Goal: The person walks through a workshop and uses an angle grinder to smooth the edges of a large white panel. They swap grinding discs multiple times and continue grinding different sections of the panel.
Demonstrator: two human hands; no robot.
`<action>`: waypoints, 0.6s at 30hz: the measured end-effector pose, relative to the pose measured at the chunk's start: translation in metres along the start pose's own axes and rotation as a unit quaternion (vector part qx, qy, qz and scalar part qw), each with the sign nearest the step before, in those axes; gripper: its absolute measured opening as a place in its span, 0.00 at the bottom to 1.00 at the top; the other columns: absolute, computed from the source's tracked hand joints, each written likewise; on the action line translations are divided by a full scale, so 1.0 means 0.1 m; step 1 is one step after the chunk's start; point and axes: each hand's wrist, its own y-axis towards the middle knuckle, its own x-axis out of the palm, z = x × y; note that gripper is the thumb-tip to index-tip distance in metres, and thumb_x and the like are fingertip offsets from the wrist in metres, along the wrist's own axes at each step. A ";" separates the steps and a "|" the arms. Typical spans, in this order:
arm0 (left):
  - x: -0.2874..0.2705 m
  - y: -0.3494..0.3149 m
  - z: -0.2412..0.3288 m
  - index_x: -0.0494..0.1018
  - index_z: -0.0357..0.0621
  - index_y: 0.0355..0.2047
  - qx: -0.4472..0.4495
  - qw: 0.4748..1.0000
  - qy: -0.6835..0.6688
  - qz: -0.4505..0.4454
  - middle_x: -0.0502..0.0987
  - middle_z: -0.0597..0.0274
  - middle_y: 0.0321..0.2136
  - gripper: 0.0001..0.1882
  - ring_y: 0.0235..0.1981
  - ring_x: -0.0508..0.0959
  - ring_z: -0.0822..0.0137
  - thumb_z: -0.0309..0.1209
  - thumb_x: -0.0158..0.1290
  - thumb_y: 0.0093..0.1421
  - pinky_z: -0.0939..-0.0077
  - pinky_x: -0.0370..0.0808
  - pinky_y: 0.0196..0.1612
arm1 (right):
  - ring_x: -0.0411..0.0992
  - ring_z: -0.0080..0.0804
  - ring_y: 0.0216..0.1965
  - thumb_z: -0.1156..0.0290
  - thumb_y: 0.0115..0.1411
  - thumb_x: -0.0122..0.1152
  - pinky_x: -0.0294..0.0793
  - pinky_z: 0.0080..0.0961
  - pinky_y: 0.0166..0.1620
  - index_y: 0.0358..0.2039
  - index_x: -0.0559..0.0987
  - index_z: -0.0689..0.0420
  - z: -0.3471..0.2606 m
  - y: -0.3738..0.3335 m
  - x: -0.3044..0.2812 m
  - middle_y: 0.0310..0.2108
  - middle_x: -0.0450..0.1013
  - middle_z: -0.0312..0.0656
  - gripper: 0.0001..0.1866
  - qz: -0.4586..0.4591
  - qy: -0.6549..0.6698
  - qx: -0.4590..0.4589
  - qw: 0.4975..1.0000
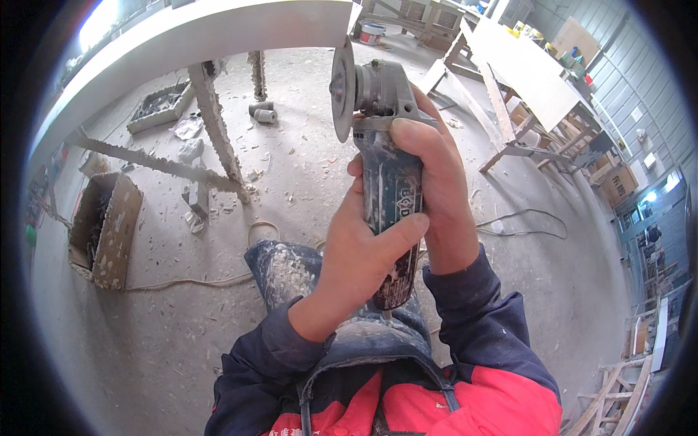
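Both my hands hold an angle grinder (391,167), a dark teal tool with a grey metal head, spattered with pale dust. My left hand (356,251) wraps its lower body, thumb across the front. Higher up, my right hand (440,171) grips it just below the head, thumb near the gear housing. The round grey disc (342,91) stands on edge at the head's left side. Its upper rim is right by the end of a long white panel (240,29); whether they touch I cannot tell.
Dust-caked legs (214,120) hold up the white panel. An open cardboard box (120,232) sits on the littered floor at left, beside a cord (189,282). A shallow tray (161,107) lies farther back. At right, wooden trestles (498,123) carry a white board (523,65); another cord (531,214) loops on the floor.
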 end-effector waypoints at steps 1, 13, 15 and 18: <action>0.00 0.01 0.00 0.67 0.32 0.58 -0.003 1.000 -0.005 0.001 0.79 0.57 0.44 0.31 0.42 0.82 0.68 0.36 0.65 0.60 0.73 0.80 0.48 | 0.84 0.36 0.26 0.59 0.60 0.62 0.89 0.26 0.29 0.69 0.63 0.65 0.02 0.01 0.00 0.42 0.80 0.53 0.41 0.008 -0.017 -0.009 1.000; -0.02 0.12 0.00 0.69 0.30 0.54 -0.012 1.000 -0.009 0.010 0.80 0.52 0.40 0.27 0.37 0.84 0.63 0.33 0.62 0.59 0.68 0.85 0.40 | 0.83 0.37 0.27 0.64 0.58 0.66 0.88 0.29 0.30 0.71 0.62 0.64 -0.03 0.08 -0.02 0.41 0.78 0.51 0.43 0.004 0.027 -0.006 1.000; -0.02 0.11 0.04 0.69 0.29 0.54 -0.012 1.000 -0.022 0.000 0.80 0.51 0.40 0.27 0.38 0.84 0.62 0.34 0.62 0.60 0.67 0.87 0.39 | 0.82 0.35 0.27 0.66 0.57 0.67 0.87 0.29 0.32 0.71 0.64 0.64 -0.06 0.09 0.00 0.41 0.78 0.50 0.42 0.001 0.031 0.007 0.999; -0.03 0.12 0.03 0.68 0.29 0.55 -0.023 0.998 -0.050 -0.008 0.80 0.49 0.41 0.28 0.38 0.84 0.61 0.35 0.62 0.61 0.66 0.87 0.38 | 0.82 0.34 0.28 0.66 0.57 0.68 0.87 0.28 0.31 0.70 0.65 0.63 0.00 0.12 -0.04 0.41 0.78 0.49 0.41 0.002 0.052 0.006 0.999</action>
